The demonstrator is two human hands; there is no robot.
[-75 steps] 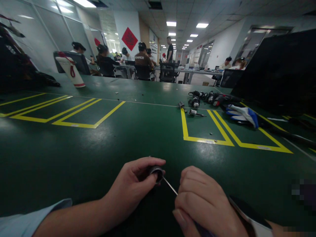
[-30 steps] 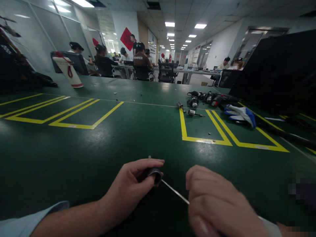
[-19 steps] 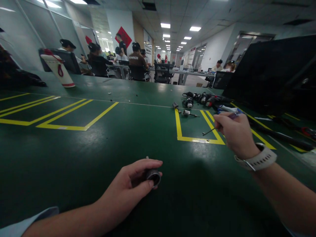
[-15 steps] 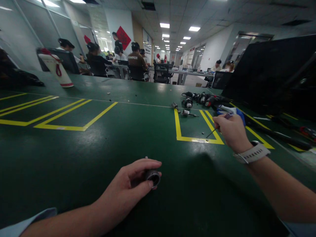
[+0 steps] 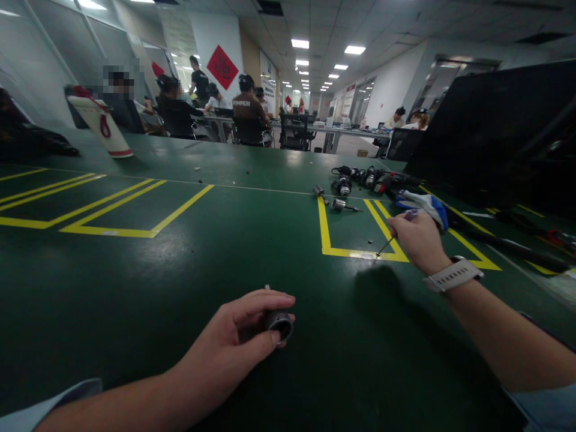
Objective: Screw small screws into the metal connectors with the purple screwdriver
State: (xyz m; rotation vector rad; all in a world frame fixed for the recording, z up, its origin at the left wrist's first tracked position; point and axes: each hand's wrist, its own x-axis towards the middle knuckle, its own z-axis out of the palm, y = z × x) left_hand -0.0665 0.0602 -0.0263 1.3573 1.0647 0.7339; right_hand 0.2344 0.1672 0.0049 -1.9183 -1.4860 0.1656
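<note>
1. The right hand point(image 5: 418, 237) is now holding the slim screwdriver point(image 5: 411, 214) well away from the cup-shaped metal part point(image 5: 279, 315), no longer beside it as a second ago
2. The screwdriver's tip is arriving at a small metal piece point(image 5: 378, 254) on the yellow tape point(image 5: 351, 254), closer than half a second ago; the view is leaving it too small to tell contact
3. This shift is seemingly moving the work from the cup-shaped part to the loose piece, while a second small piece point(image 5: 370, 242) is lying just beyond
4. The left hand point(image 5: 238, 330) is staying low over the near bench point(image 5: 225, 264), curling around the cup-shaped part, its thumb pressing by the open rim
5. The right hand is closing narrowly around the screwdriver's handle, the shaft slanting down to the left
6. The right forearm is reaching forward from the lower right, the watch strap point(image 5: 454, 276) showing at the wrist
</note>
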